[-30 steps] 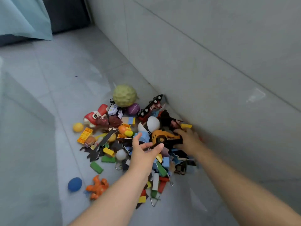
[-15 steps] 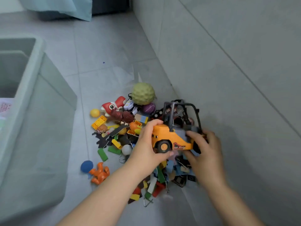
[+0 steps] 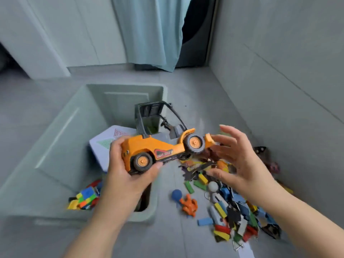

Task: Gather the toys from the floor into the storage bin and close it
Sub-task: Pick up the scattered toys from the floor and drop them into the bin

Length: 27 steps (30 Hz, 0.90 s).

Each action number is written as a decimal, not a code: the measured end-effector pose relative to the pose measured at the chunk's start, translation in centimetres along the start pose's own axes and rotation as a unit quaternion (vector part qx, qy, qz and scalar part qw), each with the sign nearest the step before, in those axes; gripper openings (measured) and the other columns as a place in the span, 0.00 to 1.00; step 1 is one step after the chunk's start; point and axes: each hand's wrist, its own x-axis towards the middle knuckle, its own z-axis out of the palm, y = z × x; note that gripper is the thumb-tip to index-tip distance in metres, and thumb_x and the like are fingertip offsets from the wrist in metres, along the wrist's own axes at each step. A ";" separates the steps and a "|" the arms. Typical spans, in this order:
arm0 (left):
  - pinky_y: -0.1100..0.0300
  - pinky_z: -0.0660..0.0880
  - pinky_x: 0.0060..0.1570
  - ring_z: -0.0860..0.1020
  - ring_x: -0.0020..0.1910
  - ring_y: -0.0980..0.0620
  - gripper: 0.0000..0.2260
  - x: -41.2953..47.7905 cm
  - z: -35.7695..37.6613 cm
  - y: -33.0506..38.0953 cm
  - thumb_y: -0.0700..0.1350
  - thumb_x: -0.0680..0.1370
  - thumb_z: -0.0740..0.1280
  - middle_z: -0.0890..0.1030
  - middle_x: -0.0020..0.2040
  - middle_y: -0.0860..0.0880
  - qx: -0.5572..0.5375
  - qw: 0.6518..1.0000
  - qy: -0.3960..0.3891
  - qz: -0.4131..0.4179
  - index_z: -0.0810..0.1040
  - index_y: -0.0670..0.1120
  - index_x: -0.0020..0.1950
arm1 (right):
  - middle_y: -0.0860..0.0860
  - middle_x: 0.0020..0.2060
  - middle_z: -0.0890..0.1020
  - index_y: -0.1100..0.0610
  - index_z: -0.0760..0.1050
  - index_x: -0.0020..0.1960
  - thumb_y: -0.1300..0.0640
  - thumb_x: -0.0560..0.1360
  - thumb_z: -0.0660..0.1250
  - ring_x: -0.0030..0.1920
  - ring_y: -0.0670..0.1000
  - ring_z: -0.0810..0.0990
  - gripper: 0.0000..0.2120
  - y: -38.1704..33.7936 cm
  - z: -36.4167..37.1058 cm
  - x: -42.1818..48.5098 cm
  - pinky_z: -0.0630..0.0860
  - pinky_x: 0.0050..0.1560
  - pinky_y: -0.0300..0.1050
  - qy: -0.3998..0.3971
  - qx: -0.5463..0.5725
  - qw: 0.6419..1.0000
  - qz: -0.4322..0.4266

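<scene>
Left hand is gripping the orange plastic toy forklift w/ grey roof cage round its rear end. Right hand is hovering spread by the nose, apparently not touching. Truck's hanging over the right rim of the pale green plastic storage bin. Prob best: swing it left past the rim & lower it in rather than dropping it. Long axis is running left-right, nose toward the floor pile of small toys & slightly raised, cage pointing away from the person.
</scene>
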 end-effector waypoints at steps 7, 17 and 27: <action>0.58 0.67 0.45 0.72 0.42 0.50 0.30 0.2 -10.9 -6.0 0.42 0.69 0.75 0.66 0.56 0.49 0.283 0.951 0.085 -0.093 0.62 0.50 0.65 | 0.28 0.67 0.58 0.30 0.58 0.66 0.38 0.71 0.61 0.69 0.32 0.54 0.25 -0.8 9.2 -0.3 0.57 0.65 0.25 -0.256 -0.196 0.946 -0.046; 0.51 0.71 0.55 0.75 0.57 0.38 0.32 4.3 -8.4 -10.6 0.54 0.71 0.71 0.69 0.65 0.43 0.487 0.855 -0.129 -0.125 0.57 0.52 0.69 | 0.33 0.73 0.49 0.37 0.59 0.70 0.49 0.77 0.62 0.72 0.33 0.41 0.24 1.1 11.5 -2.2 0.49 0.71 0.34 -0.292 -0.243 0.924 -0.055; 0.50 0.65 0.65 0.68 0.67 0.41 0.30 5.0 -3.4 -7.0 0.51 0.76 0.66 0.71 0.69 0.46 0.519 0.849 -0.084 -0.054 0.58 0.51 0.75 | 0.37 0.55 0.76 0.36 0.74 0.55 0.47 0.71 0.65 0.55 0.41 0.78 0.13 9.6 -1.0 -9.9 0.77 0.55 0.40 -0.107 -0.076 0.963 0.233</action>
